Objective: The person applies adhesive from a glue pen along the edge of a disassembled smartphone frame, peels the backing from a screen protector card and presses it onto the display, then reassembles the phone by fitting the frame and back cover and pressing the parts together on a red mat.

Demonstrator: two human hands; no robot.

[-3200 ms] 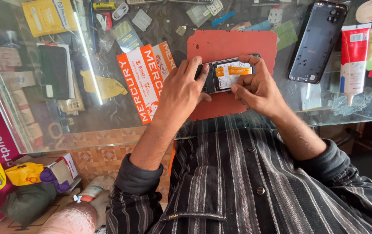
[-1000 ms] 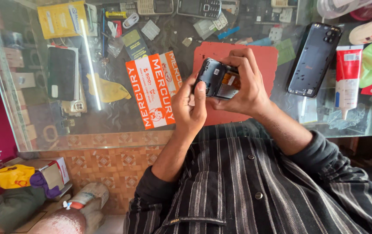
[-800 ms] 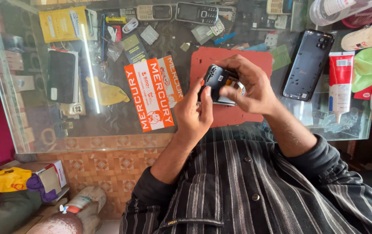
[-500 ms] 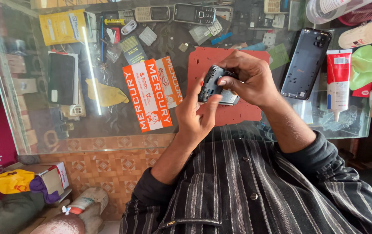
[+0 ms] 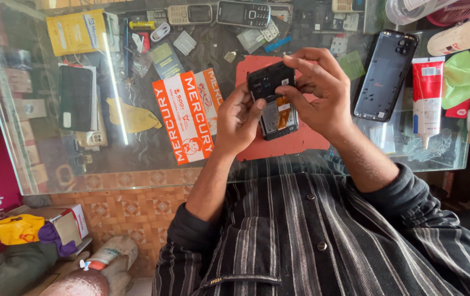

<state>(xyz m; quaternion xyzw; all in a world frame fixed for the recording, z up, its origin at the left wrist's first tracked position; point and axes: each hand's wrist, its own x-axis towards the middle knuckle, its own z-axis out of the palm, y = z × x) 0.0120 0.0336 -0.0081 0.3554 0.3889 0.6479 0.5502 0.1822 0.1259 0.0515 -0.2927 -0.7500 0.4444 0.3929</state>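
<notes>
Both my hands hold an opened black phone (image 5: pixel 276 104) above a red work mat (image 5: pixel 295 142) on a glass counter (image 5: pixel 136 153). My left hand (image 5: pixel 237 120) grips the phone's left side, thumb against its edge. My right hand (image 5: pixel 317 93) wraps over the top and right side, fingertips on a black inner cover at the upper end. The phone's open back shows a battery and an orange flex strip.
A dark phone back cover (image 5: pixel 385 74) lies right of the mat, beside a red-and-white glue tube (image 5: pixel 426 98) and a green cloth (image 5: pixel 459 79). An orange-and-white packet (image 5: pixel 185 115) lies left of the mat. Keypad phones (image 5: pixel 240 13) and small parts sit farther back.
The phone has been turned in my hands, from tilted on its side to lying more lengthwise, open back up. My right hand's fingers shifted onto its upper end.
</notes>
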